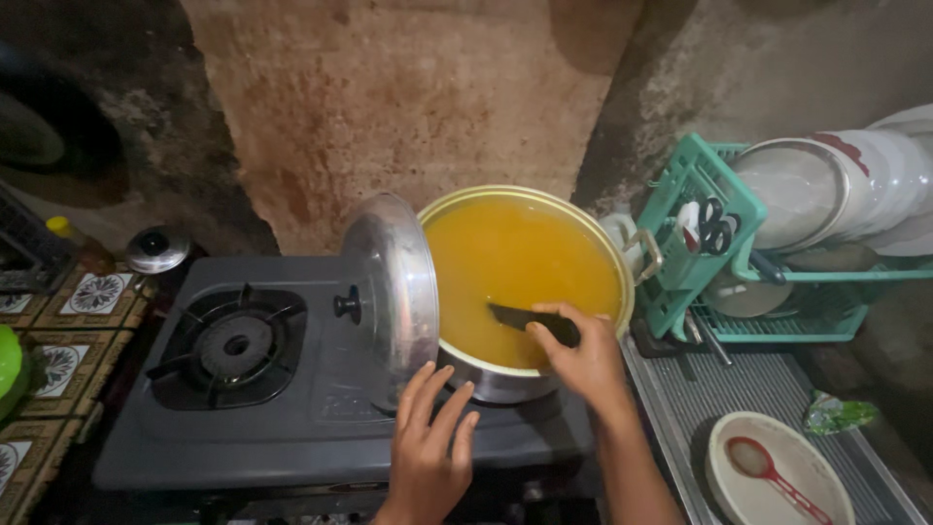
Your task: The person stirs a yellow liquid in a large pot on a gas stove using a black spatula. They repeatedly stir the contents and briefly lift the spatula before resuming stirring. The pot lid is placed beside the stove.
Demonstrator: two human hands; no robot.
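Observation:
A large metal pot full of yellow-orange liquid stands on the right burner of a dark two-burner gas stove. My right hand grips the black handle of a utensil that dips into the liquid. My left hand rests with fingers spread on the stove top, just below the pot's metal lid. The lid stands on edge, leaning against the pot's left side, with its black knob pointing left.
The left burner is bare. A teal dish rack with plates, scissors and cutlery stands at right. A bowl with a red spoon lies on a ridged metal drainboard. Patterned tiles and a small lid lie at left.

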